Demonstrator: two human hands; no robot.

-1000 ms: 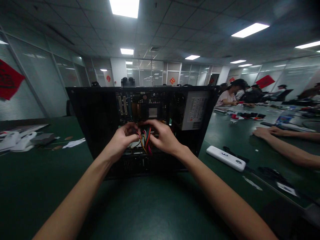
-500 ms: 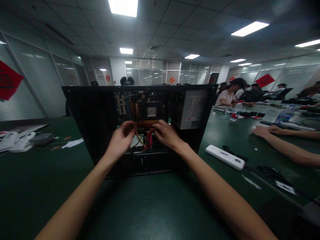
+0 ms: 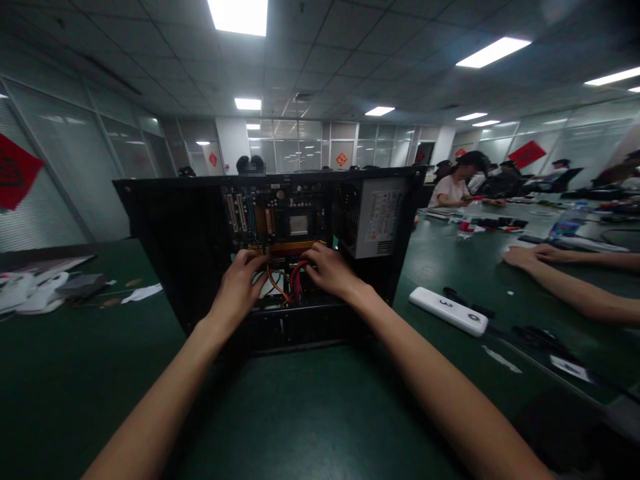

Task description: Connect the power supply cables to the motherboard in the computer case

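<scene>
A black computer case (image 3: pixel 160 240) stands before me with its side open. Inside it I see a motherboard (image 3: pixel 277 217) and, at the upper right, a grey power supply (image 3: pixel 383 220). My left hand (image 3: pixel 236 283) reaches into the lower part, its fingers closed around the end of a yellow-and-black cable (image 3: pixel 278 288). Close by, my right hand (image 3: pixel 331 270) pinches a bundle of red and pink wires (image 3: pixel 297 277). Both fingertips are partly in shadow, and the cable ends are hidden by my fingers.
To the right lie a white power strip (image 3: pixel 449 311) and black cables (image 3: pixel 543 347). Another person's forearms (image 3: pixel 565 270) rest on the green table (image 3: pixel 310 407). Papers and grey-white items (image 3: pixel 47 287) lie at the left. A bottle (image 3: pixel 567 223) stands farther back.
My left hand has dipped slightly, and the yellow cable's upper end sits lower, below the motherboard's slots. My right hand stays at the red wires. The view has shifted a little.
</scene>
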